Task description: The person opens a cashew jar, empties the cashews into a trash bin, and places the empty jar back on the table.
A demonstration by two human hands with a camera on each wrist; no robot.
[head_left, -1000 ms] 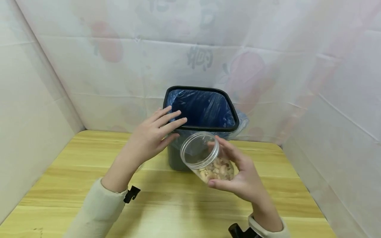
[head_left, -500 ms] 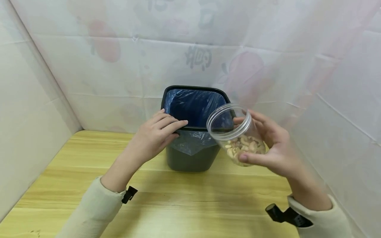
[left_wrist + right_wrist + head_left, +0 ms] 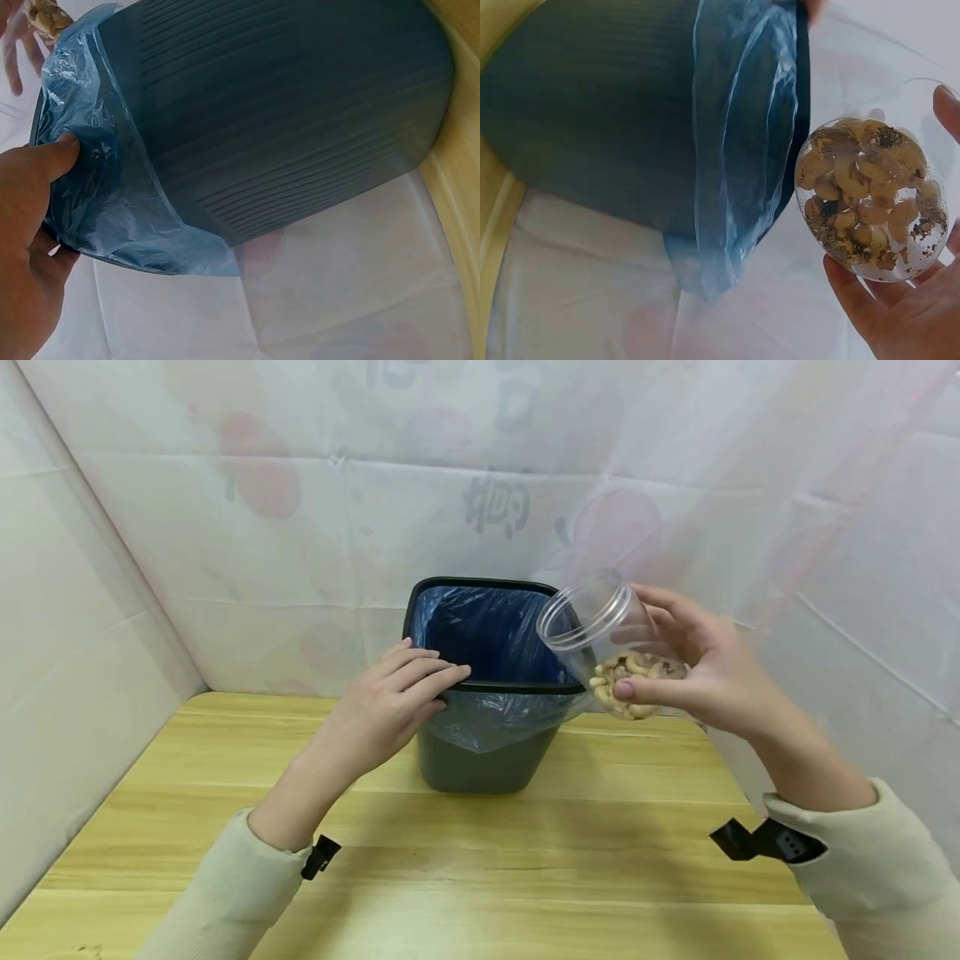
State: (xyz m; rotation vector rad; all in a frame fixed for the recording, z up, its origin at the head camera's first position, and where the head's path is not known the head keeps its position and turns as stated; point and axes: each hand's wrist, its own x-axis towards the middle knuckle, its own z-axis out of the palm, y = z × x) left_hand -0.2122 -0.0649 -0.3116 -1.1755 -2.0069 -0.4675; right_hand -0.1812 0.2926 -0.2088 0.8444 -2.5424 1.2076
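A dark grey trash can [image 3: 480,770] with a black rim stands on the table, lined with a translucent blue plastic bag [image 3: 487,720] folded over the edge. My left hand [image 3: 386,706] grips its front left rim, thumb [image 3: 56,155] outside on the bag and fingers over the inner side. In my right hand [image 3: 716,672] is a clear plastic jar [image 3: 588,622], lidless, tilted with its mouth toward the can's right rim. Cashews [image 3: 630,681] lie at the jar's bottom; the right wrist view shows dark crumbs among the cashews [image 3: 874,180].
The wood-grain table [image 3: 450,877] stretches in front of the can. Behind it hangs a pale printed cloth [image 3: 337,527], with white cloth walls to the left and right. Black straps with small mounts sit on both sleeves.
My right hand has carried the jar rightward and upward, from in front of the can to beside its right rim. My left hand's fingers have come down and closed over the rim.
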